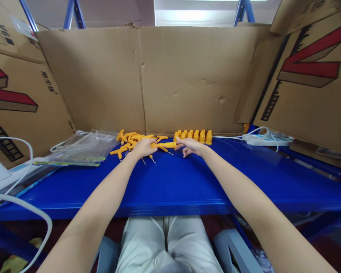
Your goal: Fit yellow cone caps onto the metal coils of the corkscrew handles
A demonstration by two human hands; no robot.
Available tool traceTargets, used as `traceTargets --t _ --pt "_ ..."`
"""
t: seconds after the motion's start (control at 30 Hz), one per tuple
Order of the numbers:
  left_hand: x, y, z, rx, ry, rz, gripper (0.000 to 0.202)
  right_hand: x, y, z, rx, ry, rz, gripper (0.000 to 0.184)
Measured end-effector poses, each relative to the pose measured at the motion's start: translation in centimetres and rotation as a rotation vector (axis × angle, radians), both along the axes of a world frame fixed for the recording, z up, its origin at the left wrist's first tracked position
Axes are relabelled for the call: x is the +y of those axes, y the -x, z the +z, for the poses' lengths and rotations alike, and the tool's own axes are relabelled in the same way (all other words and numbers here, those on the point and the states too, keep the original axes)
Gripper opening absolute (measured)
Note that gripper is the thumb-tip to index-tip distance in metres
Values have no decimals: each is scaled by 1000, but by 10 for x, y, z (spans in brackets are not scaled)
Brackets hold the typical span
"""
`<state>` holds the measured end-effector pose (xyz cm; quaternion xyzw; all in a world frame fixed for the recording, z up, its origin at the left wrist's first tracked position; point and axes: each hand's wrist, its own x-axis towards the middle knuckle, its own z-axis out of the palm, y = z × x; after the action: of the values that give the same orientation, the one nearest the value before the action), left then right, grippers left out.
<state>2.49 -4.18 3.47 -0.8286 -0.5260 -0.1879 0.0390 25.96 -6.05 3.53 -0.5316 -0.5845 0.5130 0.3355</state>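
Note:
My left hand (143,147) and my right hand (191,146) hold one orange corkscrew piece (165,145) between them, lying level just above the blue table (173,185). The left hand grips its left end; the right hand pinches a cap at its right end. Behind the left hand lies a heap of orange T-handled corkscrews (130,139) with bare metal spirals. Behind the right hand stands a row of orange caps (193,135), upright against the cardboard.
A cardboard wall (170,76) closes the back and both sides of the table. Clear plastic bags (79,148) lie at the left. A white power strip with cables (265,139) sits at the right; white cables (19,204) hang at the left edge.

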Motion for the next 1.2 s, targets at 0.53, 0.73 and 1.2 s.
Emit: traceTargets --t 0.53,0.73,1.2 --pt "1 1 -1 -10 -9 2 33 0 1 -3 -41 -56 24 23" --pt "1 1 -1 4 -12 -4 32 6 1 -8 3 -46 5 25" --pt "3 1 -3 -15 -18 -7 32 15 1 -14 31 -19 -12 37"
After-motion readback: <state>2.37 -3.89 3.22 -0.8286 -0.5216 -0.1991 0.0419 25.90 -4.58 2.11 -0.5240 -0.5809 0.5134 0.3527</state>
